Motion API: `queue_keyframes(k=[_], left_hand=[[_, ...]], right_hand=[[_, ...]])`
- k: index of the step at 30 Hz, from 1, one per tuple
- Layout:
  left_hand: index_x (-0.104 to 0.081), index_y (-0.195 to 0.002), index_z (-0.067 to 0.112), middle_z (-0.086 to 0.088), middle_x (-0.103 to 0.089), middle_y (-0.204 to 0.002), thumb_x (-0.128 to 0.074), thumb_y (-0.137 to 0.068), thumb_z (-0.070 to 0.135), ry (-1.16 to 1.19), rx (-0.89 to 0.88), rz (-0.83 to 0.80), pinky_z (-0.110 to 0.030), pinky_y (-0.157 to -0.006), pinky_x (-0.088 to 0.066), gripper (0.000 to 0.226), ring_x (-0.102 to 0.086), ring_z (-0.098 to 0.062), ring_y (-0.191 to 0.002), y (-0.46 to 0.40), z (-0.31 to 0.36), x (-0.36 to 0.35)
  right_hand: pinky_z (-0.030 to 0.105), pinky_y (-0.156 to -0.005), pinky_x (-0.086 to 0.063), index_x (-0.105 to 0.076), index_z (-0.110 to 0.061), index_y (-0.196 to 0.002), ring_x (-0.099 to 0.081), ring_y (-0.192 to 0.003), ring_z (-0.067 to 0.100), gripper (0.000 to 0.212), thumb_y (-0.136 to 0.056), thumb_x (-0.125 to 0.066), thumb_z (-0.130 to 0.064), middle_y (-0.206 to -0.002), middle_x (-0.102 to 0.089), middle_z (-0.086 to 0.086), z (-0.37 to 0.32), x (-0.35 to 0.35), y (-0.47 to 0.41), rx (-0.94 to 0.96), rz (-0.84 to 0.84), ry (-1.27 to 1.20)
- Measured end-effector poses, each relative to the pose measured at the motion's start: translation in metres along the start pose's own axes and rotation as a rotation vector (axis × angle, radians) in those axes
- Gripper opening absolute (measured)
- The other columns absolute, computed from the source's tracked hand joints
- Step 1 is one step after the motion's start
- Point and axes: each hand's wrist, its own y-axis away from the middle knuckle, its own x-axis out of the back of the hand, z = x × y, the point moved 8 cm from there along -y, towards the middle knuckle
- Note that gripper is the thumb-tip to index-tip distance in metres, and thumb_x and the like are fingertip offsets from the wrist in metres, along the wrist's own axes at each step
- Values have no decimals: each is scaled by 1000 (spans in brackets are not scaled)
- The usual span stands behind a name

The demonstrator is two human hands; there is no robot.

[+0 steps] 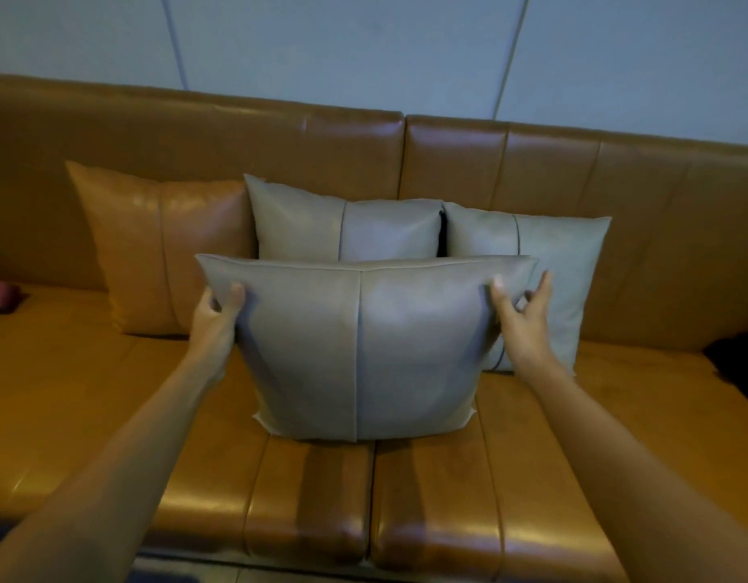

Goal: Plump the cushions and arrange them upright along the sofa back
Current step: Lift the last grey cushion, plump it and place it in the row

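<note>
**Grey cushion held up on the sofa seat**

Behind everything a pale blue wall [364,44] is seen, and below it the long brown sofa [111,393] with its shiny back and seat. Three cushions are stood upright against the sofa back: a brown cushion [153,246] on the left, a grey cushion [343,225] in the middle, and a second grey cushion [565,267] to the right of it. The two grey ones are touching.

In front of them a front grey cushion [364,351] is held upright, with its bottom edge close to or on the seat. Its left side is pinched by the left hand [216,317], thumb in front and fingers hidden behind. Its right side is pinched by the right hand [521,317], thumb in front, with the other fingers spread behind the edge.
</note>
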Motion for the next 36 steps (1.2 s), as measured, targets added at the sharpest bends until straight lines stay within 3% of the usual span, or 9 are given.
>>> queue_keyframes(k=[4, 7, 13, 17, 19, 22, 26, 31, 36], left_hand=[[-28, -153, 31, 12, -48, -138, -86, -64, 57, -105, 118, -176, -47, -106, -43, 109, -45, -20, -132, 28, -43, -6], [-25, -148, 40, 19, -43, -134, -95, -49, 53, -206, 171, -284, -46, -105, -41, 121, -39, -13, -128, 48, -68, -10], [-27, -145, 46, 8, -42, -149, -97, -36, 49, -226, 199, -285, -57, -106, -45, 130, -42, -26, -138, 52, -81, -9], [-35, -136, 50, 9, -50, -143, -96, -32, 58, -232, 169, -288, -60, -102, -48, 121, -47, -28, -135, 53, -70, -17], [-39, -132, 50, 12, -54, -135, -94, -23, 66, -232, 162, -281, -60, -100, -49, 123, -50, -26, -131, 54, -60, -27], [-37, -140, 43, 14, -53, -132, -95, -27, 63, -208, 139, -274, -56, -102, -47, 129, -50, -22, -127, 53, -35, -55], [-36, -143, 36, 14, -48, -134, -82, -63, 26, -169, 96, -344, -52, -99, -47, 93, -48, -18, -125, 55, -22, -143], [-45, -138, 37, 16, -59, -131, -98, -44, 46, -119, 154, -470, -56, -82, -55, 108, -58, -15, -113, 72, -47, -296], [-50, -123, 33, 14, -63, -125, -91, -57, 32, -57, 217, -545, -50, -73, -59, 78, -65, -18, -110, 99, -79, -453]], right_hand=[[47, -121, -32, -11, -29, -161, -35, -148, 14, 129, -62, -78, -77, -163, -34, -3, 59, -29, 31, -59, -52, -26], [48, -122, -31, -7, -31, -162, -30, -150, 13, 140, -53, -82, -78, -166, -27, -7, 88, -36, 41, -97, -90, -11], [47, -122, -31, 2, -27, -162, -28, -151, 16, 161, -39, -89, -76, -167, -22, -5, 111, -39, 38, -120, -145, -20], [39, -112, -44, -31, -31, -151, -51, -134, 9, 127, -46, -93, -64, -149, -50, -8, 108, -38, 15, -55, -192, -45], [24, -101, -50, -39, -38, -139, -56, -123, 0, 103, -54, -94, -55, -137, -57, -13, 107, -35, 9, -46, -166, -72], [8, -84, -49, -44, -29, -137, -61, -117, 5, 84, -67, -91, -35, -126, -62, -14, 103, -16, 0, -28, -88, -122], [6, -80, -48, -47, -27, -132, -61, -105, -11, 73, -71, -86, -35, -120, -62, -19, 93, 63, -29, 5, 29, -158], [7, -88, -47, -39, -28, -138, -57, -110, -11, 80, -75, -83, -50, -130, -57, -13, 93, 224, -77, 65, 287, -74], [39, -106, -50, -43, -20, -140, -63, -121, 14, 107, -58, -80, -78, -137, -60, 2, 105, 372, -111, 42, 490, 24]])
